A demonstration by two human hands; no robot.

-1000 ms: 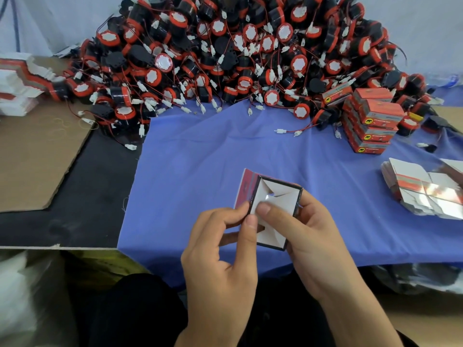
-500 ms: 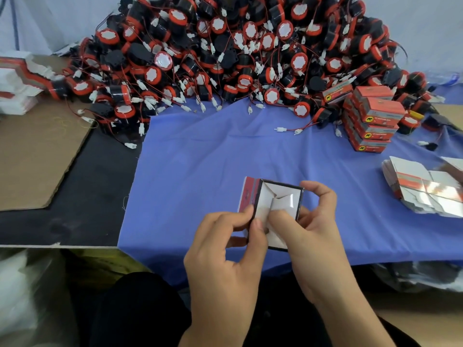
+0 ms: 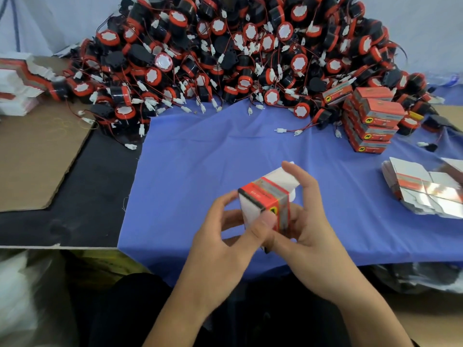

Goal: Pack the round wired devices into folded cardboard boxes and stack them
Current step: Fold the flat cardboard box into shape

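1. Holding a small red, grey and white cardboard box (image 3: 266, 200) just above the near part of the blue cloth (image 3: 213, 156), the left hand (image 3: 223, 249) and right hand (image 3: 310, 229) both grip it.
2. The left fingers (image 3: 226, 200) curl round the box's left side, and the thumb presses its near corner beside the white end face.
3. The right fingers (image 3: 299, 177) arch over the far end, touching a white flap that points away from the person.
4. Half a second ago the box's open mouth faced up, showing folded white inner flaps. It is now turned so that the printed red and grey side faces up and the opening cannot be seen.
5. The large pile of round black-and-red wired devices (image 3: 238, 58) lies unchanged across the back of the black tabletop (image 3: 87, 196).
6. A stack of closed red and grey boxes (image 3: 370, 121) stands at the pile's right edge, where it stood before.
7. Flat unfolded box blanks (image 3: 426, 189) lie on the cloth to the right, and more flat white and red blanks (image 3: 17, 81) lie at far left.
8. A brown cardboard sheet (image 3: 32, 159) rests on the left of the tabletop.
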